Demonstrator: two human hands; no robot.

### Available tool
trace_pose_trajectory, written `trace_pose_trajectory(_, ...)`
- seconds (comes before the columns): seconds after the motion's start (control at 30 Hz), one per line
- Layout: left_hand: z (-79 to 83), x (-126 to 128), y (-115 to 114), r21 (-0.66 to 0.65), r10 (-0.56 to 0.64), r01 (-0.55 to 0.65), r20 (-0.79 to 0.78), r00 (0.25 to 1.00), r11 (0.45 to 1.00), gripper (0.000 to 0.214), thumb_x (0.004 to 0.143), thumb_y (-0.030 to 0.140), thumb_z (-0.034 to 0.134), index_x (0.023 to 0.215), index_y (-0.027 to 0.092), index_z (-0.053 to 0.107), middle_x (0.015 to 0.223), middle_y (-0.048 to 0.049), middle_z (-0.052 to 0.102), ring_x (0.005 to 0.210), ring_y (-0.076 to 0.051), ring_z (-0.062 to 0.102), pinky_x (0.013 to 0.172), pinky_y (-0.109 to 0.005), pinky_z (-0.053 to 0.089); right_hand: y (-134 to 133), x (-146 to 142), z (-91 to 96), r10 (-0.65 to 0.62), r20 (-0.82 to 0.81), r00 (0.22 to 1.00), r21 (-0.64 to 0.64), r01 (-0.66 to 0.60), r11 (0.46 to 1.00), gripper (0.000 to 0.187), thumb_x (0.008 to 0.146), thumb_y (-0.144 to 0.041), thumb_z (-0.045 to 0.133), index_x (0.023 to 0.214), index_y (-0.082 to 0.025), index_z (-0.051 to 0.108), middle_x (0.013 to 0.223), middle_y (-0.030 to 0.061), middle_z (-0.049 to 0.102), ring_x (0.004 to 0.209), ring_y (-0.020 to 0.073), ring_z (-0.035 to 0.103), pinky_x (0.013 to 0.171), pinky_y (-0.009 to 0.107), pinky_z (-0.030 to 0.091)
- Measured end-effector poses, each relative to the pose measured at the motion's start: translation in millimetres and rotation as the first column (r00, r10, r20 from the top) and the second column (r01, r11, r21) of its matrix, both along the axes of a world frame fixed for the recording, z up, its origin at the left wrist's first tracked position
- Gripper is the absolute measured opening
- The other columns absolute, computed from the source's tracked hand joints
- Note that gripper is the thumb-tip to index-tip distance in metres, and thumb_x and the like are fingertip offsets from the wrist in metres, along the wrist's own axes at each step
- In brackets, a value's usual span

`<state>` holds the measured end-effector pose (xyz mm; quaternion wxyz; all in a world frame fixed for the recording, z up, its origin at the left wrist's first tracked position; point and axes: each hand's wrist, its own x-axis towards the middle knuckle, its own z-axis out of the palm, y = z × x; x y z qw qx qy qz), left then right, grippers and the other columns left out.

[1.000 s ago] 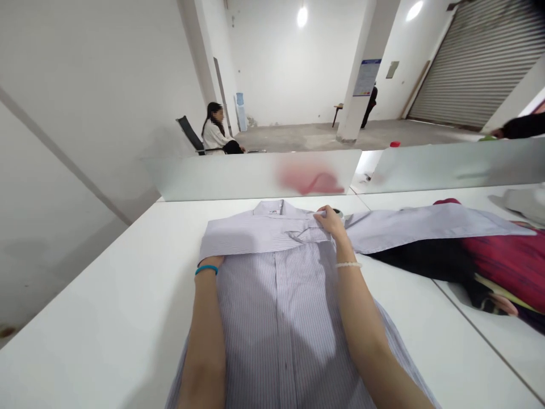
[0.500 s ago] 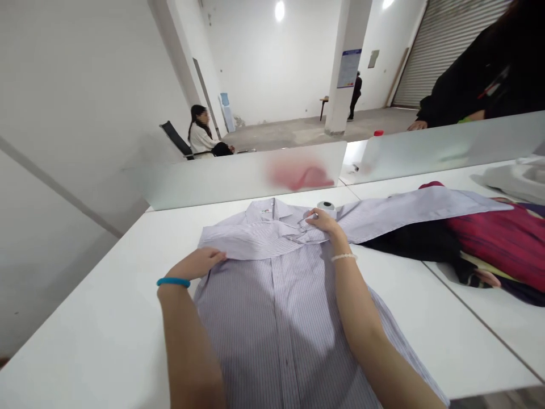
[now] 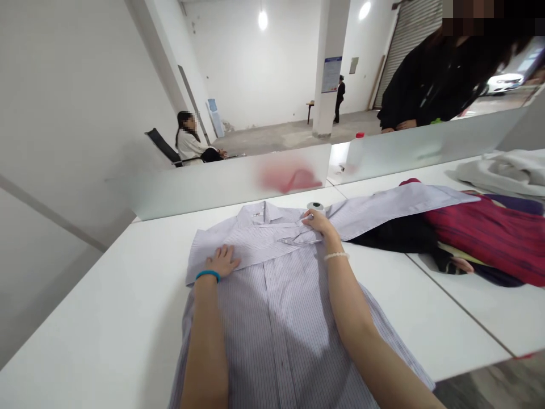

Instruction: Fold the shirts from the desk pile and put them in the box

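I have one head-worn camera — facing forward and down, close over the white table (image 3: 97, 301) and lilac striped shirt (image 3: 281, 341).

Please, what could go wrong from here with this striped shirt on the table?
The striped shirt's sleeve lies over the black garment, so it might drag that cloth or slip when the right hand lets go. The small white roll sits right beside that hand and could get knocked. The shirt's lower edge seems to reach the table edge, so it might slide off.
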<state>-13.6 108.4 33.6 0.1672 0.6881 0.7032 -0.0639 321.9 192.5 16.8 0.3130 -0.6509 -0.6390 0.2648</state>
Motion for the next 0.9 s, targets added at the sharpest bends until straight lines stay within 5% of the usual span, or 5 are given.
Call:
trace_pose_trajectory(0.27, 10.2, -19.4, 4.0, 0.0, 0.0, 0.0, -0.111, 0.994, 1.0, 0.046, 0.084, 0.037, 0.045, 0.119, 0.009, 0.058, 0.139, -0.027, 0.043, 0.125, -0.045, 0.042, 0.095, -0.065, 0.033, 2.3, -12.4, 6.2, -0.008, -0.005, 1.0, -0.026, 0.008, 1.0, 0.017, 0.062, -0.008, 0.066, 0.076, -0.017, 0.061, 0.067, -0.0015, 0.058, 0.066, 0.013, 0.052, 0.065, 0.022, 0.039)
trace_pose_trajectory(0.5, 15.6, 70.5, -0.6, 0.157, -0.444, 0.428, 0.088, 0.891, 0.89, 0.04, 0.093, 0.029, 0.032, 0.122, 0.021, 0.058, 0.134, -0.0047, 0.055, 0.124, -0.019, 0.048, 0.105, -0.032, 0.035, -7.8, 19.8, 26.9, -0.355, -0.129, 0.926, 0.147, 0.372, 0.916, 0.027, 0.084, -0.017, 0.046, 0.109, -0.014, 0.055, 0.097, 0.0073, 0.063, 0.085, 0.0147, 0.058, 0.077, 0.025, 0.044)
trace_pose_trajectory(0.57, 8.9, 101.6, -5.5, 0.243, -0.588, 0.548, 0.136, 0.797, 0.8, 0.041, 0.094, 0.032, 0.03, 0.125, 0.023, 0.056, 0.136, -0.0022, 0.053, 0.125, -0.016, 0.047, 0.106, -0.028, 0.033, -20.3, 42.2, 36.2, -0.527, -0.215, 0.822, 0.236, 0.568, 0.788, 0.034, 0.088, -0.015, 0.03, 0.117, -0.011, 0.048, 0.108, 0.0116, 0.059, 0.096, 0.0152, 0.056, 0.084, 0.027, 0.043)
trace_pose_trajectory(0.77, -39.2, 139.4, -7.7, 0.408, -0.664, 0.602, 0.013, 0.748, 0.686, 0.049, 0.095, 0.039, 0.031, 0.138, 0.018, 0.042, 0.148, -0.0088, 0.036, 0.139, -0.027, 0.027, 0.113, -0.05, 0.021, -61.8, 108.4, 44.7, -0.773, -0.603, 0.199, 0.284, 0.958, 0.025, 0.041, 0.083, -0.009, 0.021, 0.113, -0.015, 0.05, 0.121, 0.0158, 0.048, 0.121, 0.0221, 0.044, 0.1, 0.038, 0.037)
trace_pose_trajectory(0.9, -58.2, 137.9, -2.6, 0.409, -0.649, 0.585, 0.023, 0.761, 0.7, 0.055, 0.096, 0.044, 0.025, 0.144, 0.017, 0.032, 0.151, -0.0077, 0.028, 0.141, -0.025, 0.019, 0.115, -0.049, 0.016, -64.1, 135.6, 28.2, -0.667, -0.731, 0.142, 0.123, 0.99, 0.076, 0.049, 0.081, -0.011, 0.026, 0.125, -0.017, 0.046, 0.122, 0.0119, 0.049, 0.118, 0.0193, 0.047, 0.096, 0.036, 0.043)
